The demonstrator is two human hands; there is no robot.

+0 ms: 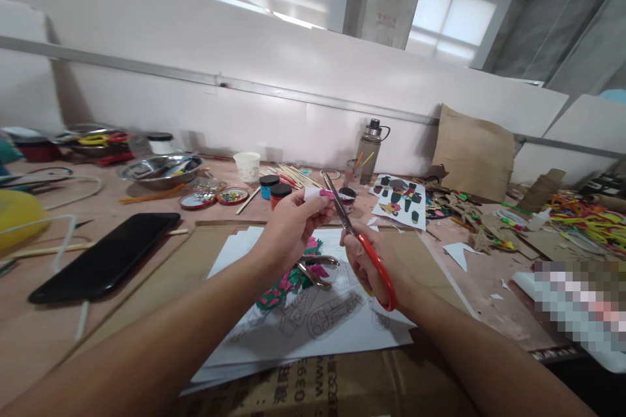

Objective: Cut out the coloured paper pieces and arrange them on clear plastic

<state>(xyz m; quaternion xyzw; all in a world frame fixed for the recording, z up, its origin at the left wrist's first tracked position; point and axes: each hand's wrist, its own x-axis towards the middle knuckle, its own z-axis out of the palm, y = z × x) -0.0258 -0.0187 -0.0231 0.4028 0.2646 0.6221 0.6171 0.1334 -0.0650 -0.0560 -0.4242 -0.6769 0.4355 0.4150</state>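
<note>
A: Nearest in, what are the hands on?

B: The right hand [372, 267] is closed through the orange handles of the scissors [359, 241], blades parted and angled up and away. The left hand [293, 225] pinches a small paper scrap [315, 193], white with pink on it, between thumb and fingertips, held up above the table right at the blades.

A: How would that scrap handle?

B: My guess: very light, thin, floppy, easy to crease or tear. Best pinched close to the cut line so it stays taut; a grip at the far edge would let it bend away from the blades.

A: Below the hands?

B: White sheets [317, 332] with line drawings, one part coloured pink and green, lying on flat cardboard [313, 391]. A phone [105, 260] lies to the left.

A: Containers further back?

B: Two shallow lids [215, 197] with small coloured bits, two paint pots [274, 187], a white cup [247, 166] whose contents I cannot see, a steel bowl [159, 169] holding some tools, a jar [353, 171] with brushes, and a bottle [372, 146] by the wall.
</note>
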